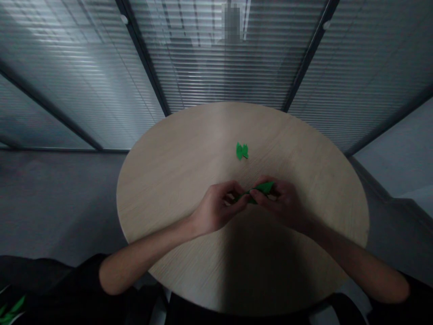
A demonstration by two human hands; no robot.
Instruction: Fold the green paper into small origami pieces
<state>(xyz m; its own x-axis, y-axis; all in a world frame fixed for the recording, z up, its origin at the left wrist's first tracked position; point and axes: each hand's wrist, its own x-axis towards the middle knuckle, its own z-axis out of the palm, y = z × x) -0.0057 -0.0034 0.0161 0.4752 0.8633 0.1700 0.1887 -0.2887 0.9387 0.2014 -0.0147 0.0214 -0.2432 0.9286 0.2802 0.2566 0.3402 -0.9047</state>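
Head camera, what is the biggest thing you can see?

Glass wall with closed blinds (216, 58) stands at the far side, with dark metal frames (144, 58). Grey floor (50, 203) lies below it.

And what is in front of the person?

One round wooden table (169, 180) of light colour. Two bare forearms come out from black sleeves (91, 271) and reach over its near edge.

What do the hands do?

Left hand (216, 207) and right hand (280, 203) are close together, with fingers curled. They are not spread: both pinch one piece of folded green paper (262, 188) between the fingertips, from its two ends.

Where is this paper?

Over the table, near its middle. I cannot tell if it touches the wood.

Anything smaller?

Yes, a small bow-shaped green paper (241, 151) lies flat on the table, beyond the hands, not touching them.
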